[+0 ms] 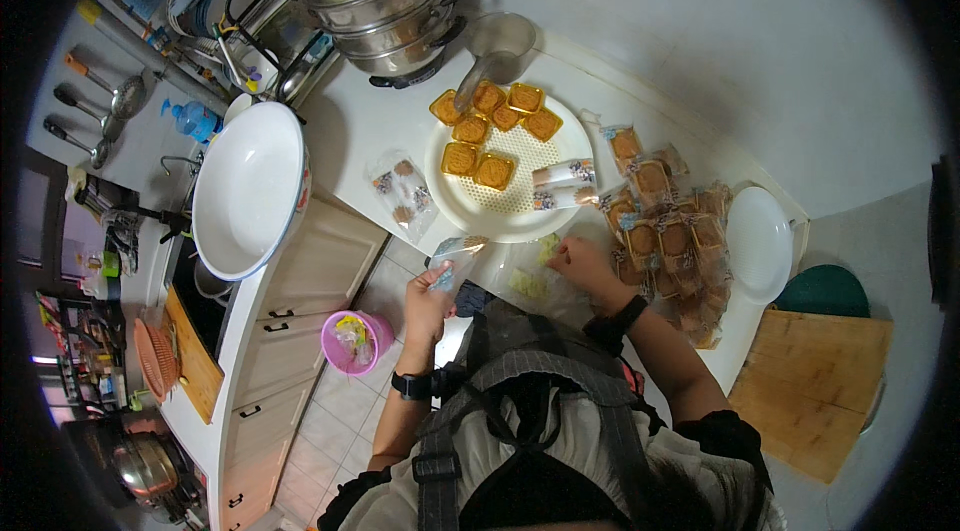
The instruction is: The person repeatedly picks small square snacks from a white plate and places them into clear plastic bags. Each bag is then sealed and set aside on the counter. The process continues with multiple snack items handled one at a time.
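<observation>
My left hand (426, 309) holds a small clear plastic wrapper (463, 253) with blue and brown print, upright near the counter edge. My right hand (589, 268) is at a clear plastic bag (495, 272) with yellow-green sachets (528, 283) in it. Its fingertips meet the edge of one sachet, but whether they grip it cannot be told. Beyond my hands stands a round white perforated tray (442, 212). Several golden-brown mooncakes (494, 171) in gold plastic cups sit on it. Printed wrappers (564, 186) lie on its right side, and another pack of wrappers (402, 189) is left of it.
Wrapped mooncakes (675, 238) are heaped at the right, beside a white oval plate (759, 242) and a wooden board (817, 381). A steel steamer (390, 13) and a ladle-like scoop (501, 35) stand behind. At left are a white enamel basin (247, 186) and a pink bin (382, 332).
</observation>
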`<act>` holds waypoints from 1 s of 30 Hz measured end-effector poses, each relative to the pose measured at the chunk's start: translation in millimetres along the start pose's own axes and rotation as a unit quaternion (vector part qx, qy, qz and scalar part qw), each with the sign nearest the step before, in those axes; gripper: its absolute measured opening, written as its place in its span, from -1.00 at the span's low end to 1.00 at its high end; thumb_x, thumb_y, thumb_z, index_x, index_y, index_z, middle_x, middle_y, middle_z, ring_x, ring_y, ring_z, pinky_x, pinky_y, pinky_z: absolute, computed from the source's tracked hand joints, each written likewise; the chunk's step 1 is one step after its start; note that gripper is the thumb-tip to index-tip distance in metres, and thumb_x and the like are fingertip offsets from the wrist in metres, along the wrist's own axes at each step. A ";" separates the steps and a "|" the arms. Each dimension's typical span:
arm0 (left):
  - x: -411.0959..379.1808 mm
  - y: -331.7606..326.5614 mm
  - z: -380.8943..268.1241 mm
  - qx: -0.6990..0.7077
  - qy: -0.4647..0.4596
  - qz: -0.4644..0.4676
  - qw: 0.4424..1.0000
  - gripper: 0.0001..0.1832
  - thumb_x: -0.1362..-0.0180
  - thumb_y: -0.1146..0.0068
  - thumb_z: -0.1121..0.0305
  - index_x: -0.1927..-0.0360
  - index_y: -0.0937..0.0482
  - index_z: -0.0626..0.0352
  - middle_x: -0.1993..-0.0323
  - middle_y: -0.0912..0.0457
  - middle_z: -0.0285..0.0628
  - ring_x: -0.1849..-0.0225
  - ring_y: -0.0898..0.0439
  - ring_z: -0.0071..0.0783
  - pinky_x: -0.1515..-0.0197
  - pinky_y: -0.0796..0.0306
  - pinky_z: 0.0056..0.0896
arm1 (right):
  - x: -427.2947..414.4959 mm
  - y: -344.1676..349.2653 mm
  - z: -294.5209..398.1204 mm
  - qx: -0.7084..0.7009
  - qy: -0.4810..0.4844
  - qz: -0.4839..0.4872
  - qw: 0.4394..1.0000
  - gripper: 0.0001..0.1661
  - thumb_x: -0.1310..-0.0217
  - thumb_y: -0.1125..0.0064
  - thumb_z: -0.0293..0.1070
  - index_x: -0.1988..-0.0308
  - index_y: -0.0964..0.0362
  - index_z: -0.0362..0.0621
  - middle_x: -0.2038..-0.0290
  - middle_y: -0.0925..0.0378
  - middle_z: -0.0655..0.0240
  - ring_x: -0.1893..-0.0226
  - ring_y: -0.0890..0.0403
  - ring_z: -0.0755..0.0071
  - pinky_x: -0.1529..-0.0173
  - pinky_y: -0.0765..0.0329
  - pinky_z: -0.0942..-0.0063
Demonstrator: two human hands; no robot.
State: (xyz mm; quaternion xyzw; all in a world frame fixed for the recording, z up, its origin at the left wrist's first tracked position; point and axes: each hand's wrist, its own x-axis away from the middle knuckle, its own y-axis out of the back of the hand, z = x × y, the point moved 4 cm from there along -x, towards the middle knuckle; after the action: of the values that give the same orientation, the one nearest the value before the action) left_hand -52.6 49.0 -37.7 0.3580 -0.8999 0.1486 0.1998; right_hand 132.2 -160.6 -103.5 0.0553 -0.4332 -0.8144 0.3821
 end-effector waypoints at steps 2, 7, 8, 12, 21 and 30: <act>-1.9 1.0 -3.1 -0.020 0.007 -0.027 0.999 -0.60 -0.22 -0.05 0.07 0.53 -0.51 0.21 0.71 -0.43 -0.35 0.82 -0.29 -0.64 0.78 -0.17 -0.61 | -3.6 -7.5 7.2 0.017 0.000 0.003 1.000 -0.56 -0.02 -0.25 -0.12 0.33 -0.39 -0.32 0.36 -0.50 -0.01 0.32 -0.53 -0.03 0.23 -0.44 0.14; -7.0 -4.3 -21.1 0.044 -0.037 -0.029 0.998 -0.59 -0.28 0.06 0.07 0.51 -0.49 0.18 0.65 -0.45 -0.36 0.73 -0.35 -0.65 0.70 -0.23 -0.61 | -7.3 -16.1 -0.3 0.004 0.019 -0.022 1.000 -0.63 0.00 -0.21 -0.22 0.34 -0.35 -0.32 0.36 -0.48 -0.04 0.29 -0.51 -0.11 0.18 -0.43 0.09; -8.5 -6.2 -23.1 0.067 -0.043 -0.028 0.996 -0.61 -0.29 0.05 0.10 0.50 -0.49 0.18 0.64 -0.46 -0.37 0.70 -0.37 -0.65 0.66 -0.25 -0.61 | -7.9 -14.8 -1.6 -0.003 0.015 -0.022 1.000 -0.66 0.01 -0.20 -0.25 0.36 -0.35 -0.31 0.37 -0.48 -0.04 0.29 -0.51 -0.12 0.19 -0.43 0.09; -9.2 -8.9 -20.3 0.146 0.023 0.043 0.988 -0.75 -0.25 -0.05 0.26 0.50 -0.51 0.17 0.56 -0.51 -0.39 0.55 -0.44 -0.64 0.49 -0.34 -0.62 | 9.9 15.3 18.5 0.017 0.017 -0.013 1.000 -0.70 -0.05 -0.18 -0.25 0.42 -0.37 -0.30 0.43 -0.50 0.05 0.40 -0.53 0.03 0.30 -0.43 0.18; -13.1 -39.6 -39.0 0.230 -0.046 0.008 0.972 -0.74 -0.21 -0.11 0.27 0.53 -0.49 0.17 0.60 -0.51 -0.36 0.59 -0.40 -0.67 0.51 -0.29 -0.63 | 50.7 91.5 166.2 -0.278 0.146 0.040 0.949 -0.71 -0.17 -0.18 -0.37 0.54 -0.31 -0.25 0.64 -0.33 0.55 0.62 -0.21 0.78 0.57 -0.19 0.65; -3.9 -51.5 -52.5 0.239 -0.076 -0.025 0.968 -0.75 -0.21 -0.11 0.23 0.51 -0.49 0.14 0.59 -0.52 -0.39 0.62 -0.38 -0.69 0.55 -0.26 -0.64 | 22.2 79.3 174.0 -0.329 0.083 -0.086 0.937 -0.71 -0.17 -0.17 -0.35 0.54 -0.32 -0.26 0.70 -0.43 0.38 0.72 -0.36 0.67 0.62 -0.29 0.59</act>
State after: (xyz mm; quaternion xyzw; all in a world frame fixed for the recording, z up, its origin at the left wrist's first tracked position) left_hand -0.5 36.8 12.9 0.4279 -0.8416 0.3267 0.0435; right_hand 88.9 -86.5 68.7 0.0309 -0.1009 -0.9338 0.3419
